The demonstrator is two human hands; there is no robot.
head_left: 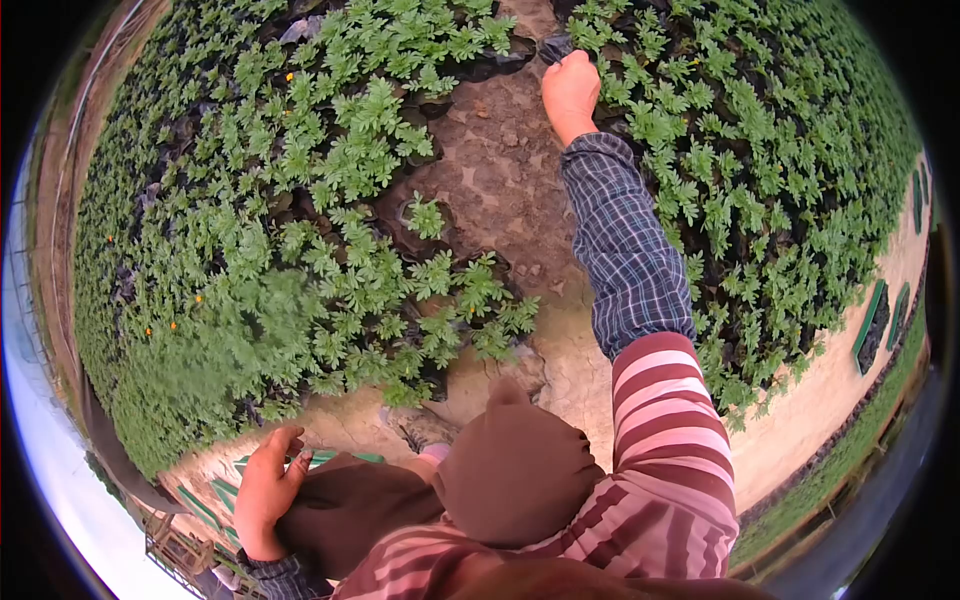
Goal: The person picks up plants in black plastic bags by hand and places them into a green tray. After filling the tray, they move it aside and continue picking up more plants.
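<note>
My right hand reaches far forward over the bare soil strip. Its fingers are closed on the edge of a black plastic plant bag at the border of the right-hand plant bed. Leafy green seedlings stand close beside that hand. Down at the lower left, my left hand is held by my knee, fingers slightly bent and apart, with nothing visible in it. A single bagged seedling stands at the edge of the left-hand plants.
A dense bed of bagged seedlings with a few orange flowers fills the left side. Between the beds runs a bare soil strip. Green trays lie on the pale ground at the right. My shoe is close to the left bed.
</note>
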